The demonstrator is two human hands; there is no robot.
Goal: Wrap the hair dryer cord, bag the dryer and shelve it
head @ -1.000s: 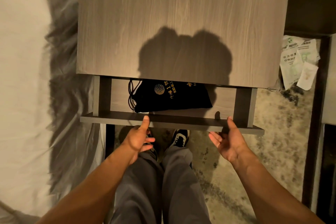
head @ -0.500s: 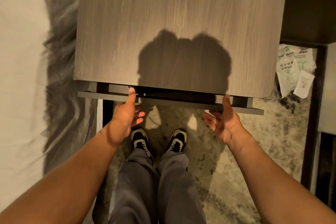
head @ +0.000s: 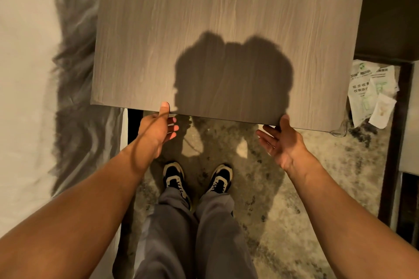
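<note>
The wooden nightstand top [head: 226, 18] fills the upper middle of the view. Its lower shelf and the black drawstring bag with the dryer are hidden beneath it. My left hand [head: 158, 129] is at the front edge, thumb tip resting on the edge, fingers loosely curled and holding nothing. My right hand [head: 281, 138] hovers at the front edge further right, palm up, fingers spread, empty.
A bed with white sheets [head: 27, 97] runs along the left. Crumpled paper packets [head: 371, 93] lie on the mottled floor [head: 317, 188] at the right, beside a dark frame [head: 390, 165]. My shoes [head: 174, 176] and grey trousers stand below the nightstand.
The shelf with the black bag has gone out of sight under the tabletop as the view rose. Both hands moved up from the shelf's edge to the tabletop's front edge.
</note>
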